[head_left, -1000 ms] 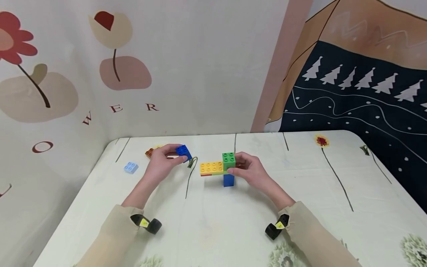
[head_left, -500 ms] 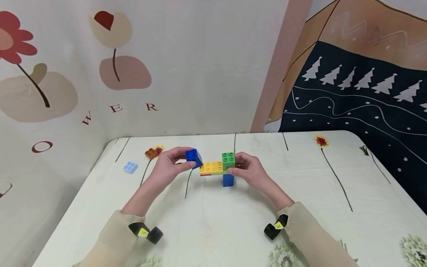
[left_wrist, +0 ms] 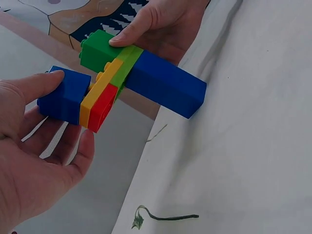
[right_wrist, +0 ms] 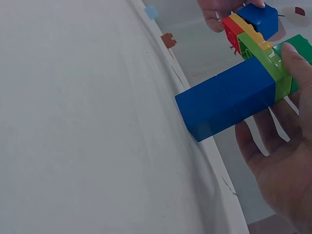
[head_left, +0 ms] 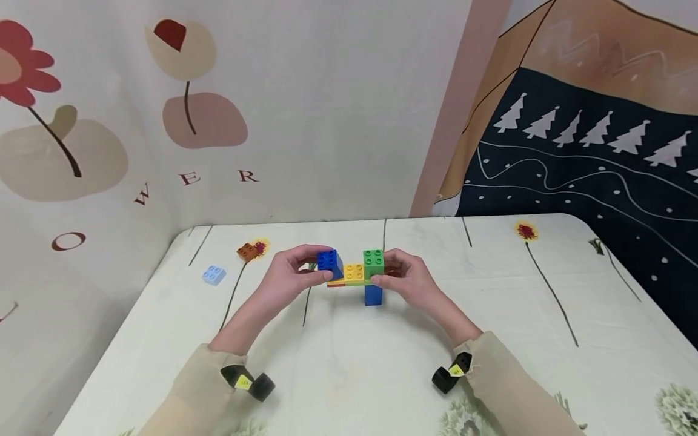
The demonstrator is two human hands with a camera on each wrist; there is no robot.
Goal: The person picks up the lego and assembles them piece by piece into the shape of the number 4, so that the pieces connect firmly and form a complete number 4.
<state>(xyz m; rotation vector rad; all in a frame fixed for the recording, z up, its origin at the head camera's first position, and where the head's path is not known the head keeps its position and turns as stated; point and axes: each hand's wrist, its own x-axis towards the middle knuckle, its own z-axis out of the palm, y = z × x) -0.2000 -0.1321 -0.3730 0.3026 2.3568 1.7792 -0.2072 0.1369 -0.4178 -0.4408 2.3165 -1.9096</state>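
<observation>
My left hand [head_left: 291,272] pinches a blue brick [left_wrist: 66,95] between thumb and fingers. The brick sits over the outer end of a yellow plate [head_left: 353,273]; a yellow stud still shows in a narrow gap between them in the left wrist view. My right hand [head_left: 409,278] grips the built piece by its green brick [head_left: 373,261], which stands at the plate's other end. Below run a lime plate [right_wrist: 263,61] and a red piece [left_wrist: 101,108]. Two stacked blue bricks [right_wrist: 226,97] form a leg under the lime plate, its foot close to the tabletop.
A light blue brick [head_left: 214,275] and a brown brick [head_left: 248,252] lie at the back left of the table [head_left: 349,375], whose cloth has printed flowers. Behind its far edge hangs a patterned curtain [head_left: 327,121].
My left hand has carried the blue brick rightward from beside the build onto the yellow plate's left end. The brown brick has come into full view. My right hand has stayed in place.
</observation>
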